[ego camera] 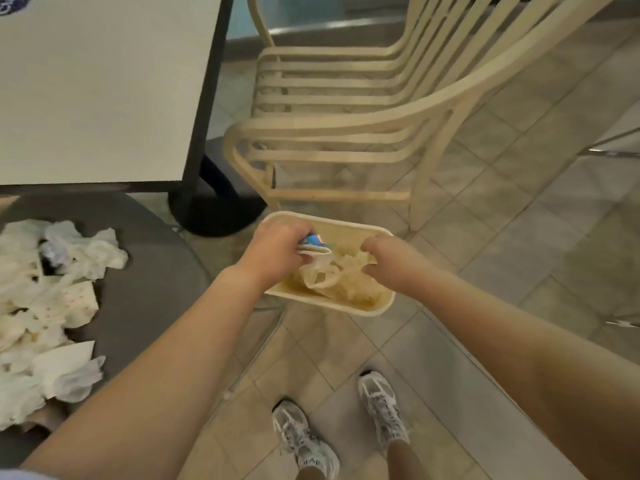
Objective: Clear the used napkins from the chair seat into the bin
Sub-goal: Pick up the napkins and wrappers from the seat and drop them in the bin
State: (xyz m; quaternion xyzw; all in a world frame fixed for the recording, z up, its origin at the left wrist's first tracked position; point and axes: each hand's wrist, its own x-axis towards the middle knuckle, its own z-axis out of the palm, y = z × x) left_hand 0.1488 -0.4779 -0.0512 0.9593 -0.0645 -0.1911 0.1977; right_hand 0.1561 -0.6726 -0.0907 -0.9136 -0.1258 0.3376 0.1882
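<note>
A cream rectangular bin (363,308) stands on the tiled floor in front of my feet, holding crumpled napkins (341,277). My left hand (277,249) is over the bin's left side, shut on a folded napkin with a blue print (313,241). My right hand (388,263) is over the bin's right side, fingers curled down at the crumpled napkins; whether it grips them is unclear. At the left, a dark grey chair seat (149,278) carries a pile of used white napkins (45,306).
A white table (104,81) with a black pedestal base (214,209) stands at the upper left. A stack of cream slatted plastic chairs (346,109) stands behind the bin. My two sneakers (346,427) are on the tiled floor below.
</note>
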